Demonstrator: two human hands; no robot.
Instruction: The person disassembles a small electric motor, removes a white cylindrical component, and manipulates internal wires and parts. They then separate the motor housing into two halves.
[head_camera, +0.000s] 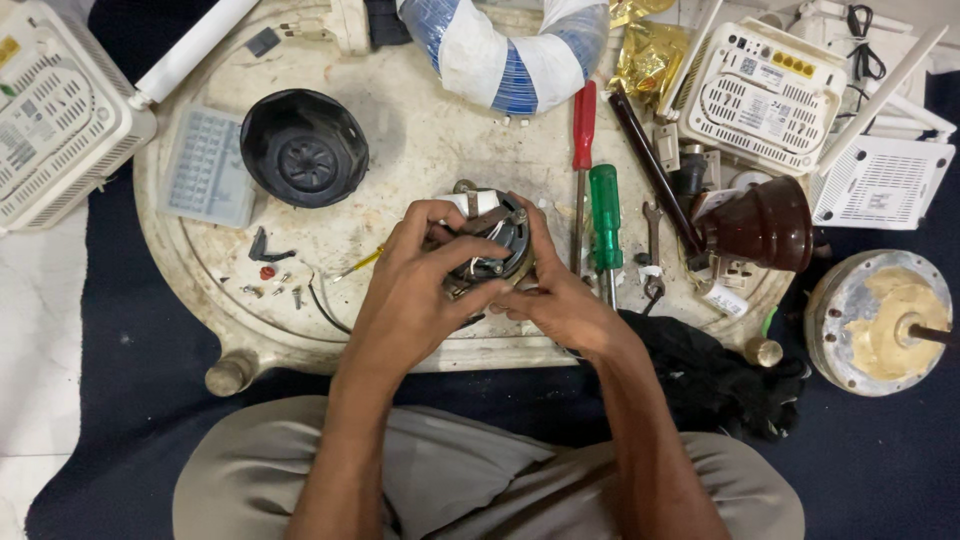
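While we sit cross-legged on a dark blue mat (120, 390), a round, stained cream tray table (420, 130) fills the space ahead. Our left hand (410, 300) and right hand (555, 300) are both clamped around a small grey motor (497, 235) near its front edge. Screwdrivers (600, 210), a black fan housing (305, 148) and loose screws (275, 290) crowd the top; white routers (60, 110) hem both sides.

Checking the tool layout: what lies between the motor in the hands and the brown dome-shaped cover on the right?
In the head view, two screwdrivers, green-handled and red-handled, plus a small spanner, lie between the motor and brown cover.
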